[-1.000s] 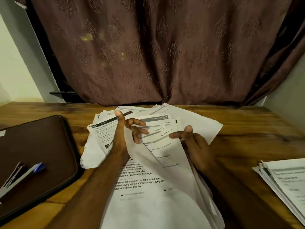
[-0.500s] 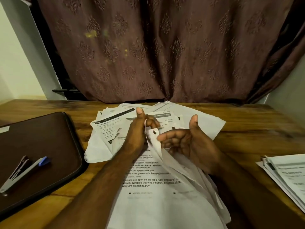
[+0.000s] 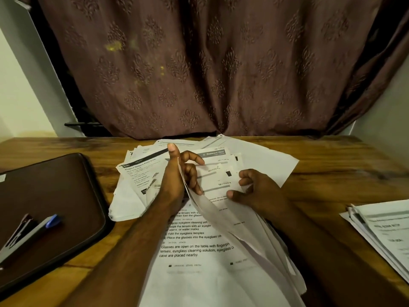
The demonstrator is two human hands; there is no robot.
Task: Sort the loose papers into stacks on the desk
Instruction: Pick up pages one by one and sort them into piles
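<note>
A messy pile of loose printed papers point(image 3: 141, 173) covers the middle of the wooden desk point(image 3: 332, 169). My left hand point(image 3: 177, 176) pinches a bent sheet point(image 3: 212, 209) that stands on edge above a printed page point(image 3: 194, 262) near me. My right hand point(image 3: 259, 191) rests on the papers to the right of that sheet, fingers curled, thumb and fingertips on a small printed sheet point(image 3: 221, 173). A sorted stack of papers point(image 3: 380, 229) lies at the desk's right edge.
A dark brown case point(image 3: 66, 196) lies on the left of the desk with a blue-capped pen point(image 3: 44, 224) and a small card on it. A brown patterned curtain point(image 3: 210, 63) hangs behind the desk. Bare wood shows at the far right.
My right hand has dropped from its raised pose onto the papers and curled its fingers. My left hand still holds the bent sheet, lifted a little farther up.
</note>
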